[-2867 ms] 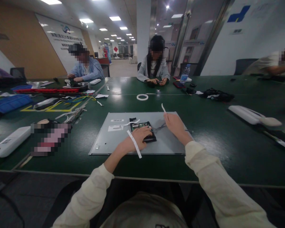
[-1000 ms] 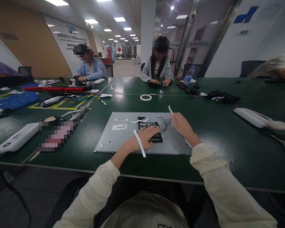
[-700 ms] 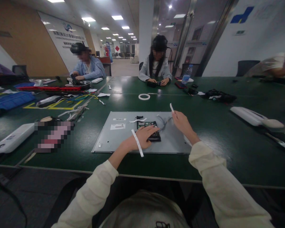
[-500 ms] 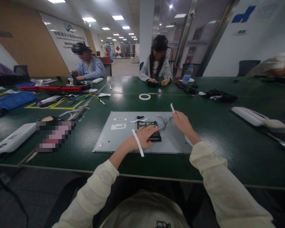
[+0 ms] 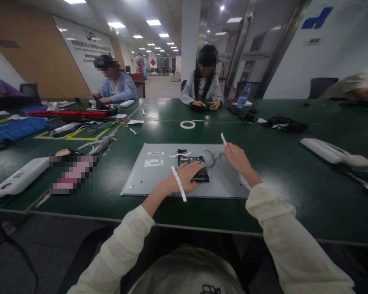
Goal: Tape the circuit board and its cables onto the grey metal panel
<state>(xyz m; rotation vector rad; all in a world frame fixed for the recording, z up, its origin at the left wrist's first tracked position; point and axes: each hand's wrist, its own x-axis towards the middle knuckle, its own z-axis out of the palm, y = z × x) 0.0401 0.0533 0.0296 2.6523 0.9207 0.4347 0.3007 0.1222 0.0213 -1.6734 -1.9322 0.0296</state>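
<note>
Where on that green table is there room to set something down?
A broad bare patch of green table lies between the right hand and the white device to its right; a narrower strip separates the gray panel from the white ring. The left is crowded: blue tray, loose cables, another white device.

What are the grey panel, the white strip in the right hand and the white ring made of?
The grey panel looks like satin sheet metal: flat, thin, softly shining. The white strip seems matte paper or tape, being thin and slightly curved. The white ring resembles a matte tape roll; paper or plastic, I can't tell.
</note>
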